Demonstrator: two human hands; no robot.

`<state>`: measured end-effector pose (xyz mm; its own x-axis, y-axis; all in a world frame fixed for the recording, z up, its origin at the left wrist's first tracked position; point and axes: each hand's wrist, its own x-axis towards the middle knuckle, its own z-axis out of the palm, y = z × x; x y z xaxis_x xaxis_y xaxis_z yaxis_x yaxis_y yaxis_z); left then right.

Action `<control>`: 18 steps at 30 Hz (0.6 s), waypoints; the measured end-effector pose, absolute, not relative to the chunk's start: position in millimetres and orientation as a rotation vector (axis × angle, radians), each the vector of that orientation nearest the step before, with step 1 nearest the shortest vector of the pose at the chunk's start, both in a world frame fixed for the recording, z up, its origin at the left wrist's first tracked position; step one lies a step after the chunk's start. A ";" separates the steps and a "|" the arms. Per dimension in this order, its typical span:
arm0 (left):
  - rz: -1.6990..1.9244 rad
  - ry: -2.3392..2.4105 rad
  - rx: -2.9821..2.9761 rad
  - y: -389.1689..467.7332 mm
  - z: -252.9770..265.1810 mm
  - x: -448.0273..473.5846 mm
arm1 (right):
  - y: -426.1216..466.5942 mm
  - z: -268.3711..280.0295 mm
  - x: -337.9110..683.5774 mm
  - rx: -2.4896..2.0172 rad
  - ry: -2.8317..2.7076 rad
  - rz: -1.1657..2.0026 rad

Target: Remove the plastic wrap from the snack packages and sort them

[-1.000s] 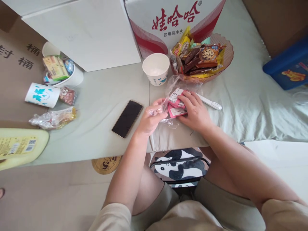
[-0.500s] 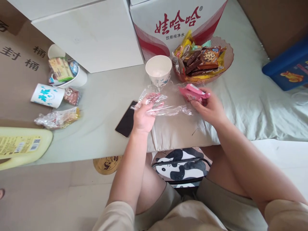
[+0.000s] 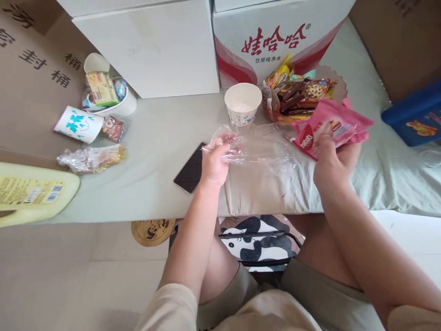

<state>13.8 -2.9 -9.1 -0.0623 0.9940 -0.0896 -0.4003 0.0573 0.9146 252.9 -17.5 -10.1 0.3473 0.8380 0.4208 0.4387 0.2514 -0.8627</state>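
My left hand point(image 3: 217, 158) is closed on a clear plastic bag point(image 3: 262, 147), which stretches out to the right over the cloth. In my right hand point(image 3: 336, 163) is a pink snack packet point(image 3: 330, 126) labelled "nabati", pinched between thumb and fingers. The packet overlaps the front right of a pinkish glass bowl point(image 3: 341, 82) heaped with wrapped snacks point(image 3: 296, 92). Behind the bag stands a white paper cup point(image 3: 243, 103) with a blue floral print. A dark-screened phone point(image 3: 191, 170) lies just left of my left hand.
White cartons point(image 3: 148, 55) line the back. At left are a tipped paper cup point(image 3: 79, 124), a white container point(image 3: 124, 101) of snacks, small wrapped snacks point(image 3: 91, 158) and a yellow jug point(image 3: 34, 195). A blue box point(image 3: 413, 105) stands at right.
My right hand has moved right with the pink packet, which now shows its printed face, away from the plastic bag. My left hand still holds the bag. The view has shifted slightly.
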 end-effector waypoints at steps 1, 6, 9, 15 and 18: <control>1.370 0.993 0.811 -2.5 -9.0 15.2 | -18.6 -5.1 252.9 -1.385 -1.192 0.359; 1.339 0.926 0.879 -3.4 -6.5 22.0 | 2.4 33.7 273.4 -1.535 -1.465 0.092; 1.335 0.934 0.921 -4.3 -5.2 21.3 | 45.1 65.2 289.9 -1.718 -1.749 -0.128; 1.324 0.962 0.968 -5.0 -5.1 15.9 | 132.7 92.8 288.7 -2.031 -2.056 -0.251; 1.336 0.933 0.975 -5.4 -7.0 14.1 | 125.4 89.8 277.9 -2.028 -2.061 -0.095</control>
<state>14.1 -5.4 -7.0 0.0265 0.9996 0.0125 -0.3324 -0.0030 0.9431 277.9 125.4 89.8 -0.0017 0.9754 0.2203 0.9915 0.0302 -0.1262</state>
